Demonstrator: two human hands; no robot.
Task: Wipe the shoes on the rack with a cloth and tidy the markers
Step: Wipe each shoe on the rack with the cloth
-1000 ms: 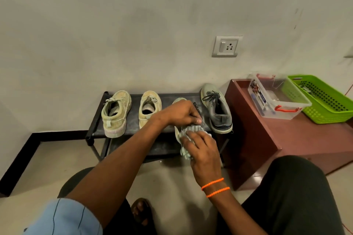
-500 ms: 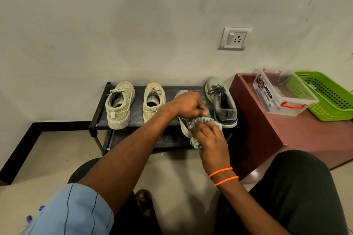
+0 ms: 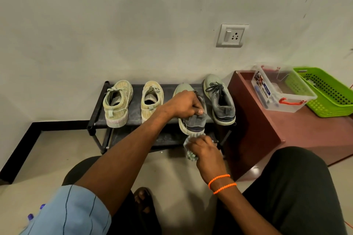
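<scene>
The grey running shoe (image 3: pixel 193 120) sits at the front edge of the black shoe rack (image 3: pixel 133 91), heel tipped out toward the person, beside its mate (image 3: pixel 219 99). The left hand (image 3: pixel 186 104) has its fingers (image 3: pixel 198 111) curled into the collar, and the right hand (image 3: pixel 205 150) holds a bunched cloth (image 3: pixel 191 155) clenched just under the heel. To wipe well, I would keep the left grip firm so the shoe cannot slide off the rack, and press the cloth flat along the sole edge rather than dabbing.
</scene>
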